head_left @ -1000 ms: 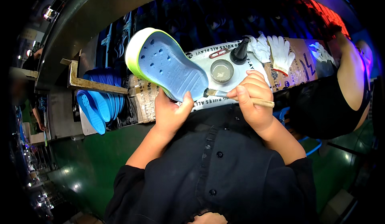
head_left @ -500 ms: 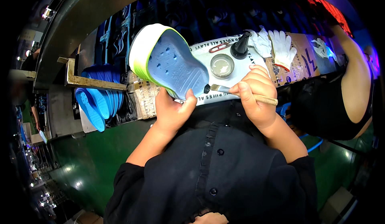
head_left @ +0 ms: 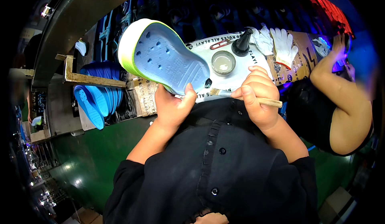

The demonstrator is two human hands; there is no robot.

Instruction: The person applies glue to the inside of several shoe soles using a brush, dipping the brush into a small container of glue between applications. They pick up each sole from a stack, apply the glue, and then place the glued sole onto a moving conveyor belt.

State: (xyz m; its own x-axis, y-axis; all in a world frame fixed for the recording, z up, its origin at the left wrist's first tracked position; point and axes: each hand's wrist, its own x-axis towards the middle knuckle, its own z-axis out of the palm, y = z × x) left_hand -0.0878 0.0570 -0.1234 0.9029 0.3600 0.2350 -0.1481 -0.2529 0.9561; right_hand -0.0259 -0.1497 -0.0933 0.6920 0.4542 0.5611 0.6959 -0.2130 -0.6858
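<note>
In my left hand (head_left: 174, 106), a foam clog (head_left: 160, 59) is gripped near its narrow end, thumb on the edge and fingers underneath. The clog is light blue inside, with several holes in the broad part and a lime-green and white side. A black oval patch (head_left: 208, 83) marks its narrow end. My right hand (head_left: 256, 97) is closed round a flat brush (head_left: 225, 92) with a wooden handle. Its bristles sit just below the black patch, seemingly apart from it. Beyond the brush stands a small round glass dish (head_left: 223, 63) holding cloudy liquid.
A black nozzle bottle (head_left: 241, 44) and a red-handled tool (head_left: 219, 44) are behind the dish. White gloves (head_left: 284, 47) lie on cardboard to the right. Blue clog-shaped pieces (head_left: 102, 97) are stacked left, beside a wooden frame (head_left: 94, 80). A co-worker's arm (head_left: 341, 79) is at right.
The clog has shifted a little left and turned more face-up. The brush bristles have dropped slightly away from the black patch. At right, the co-worker's arm has bent and moved.
</note>
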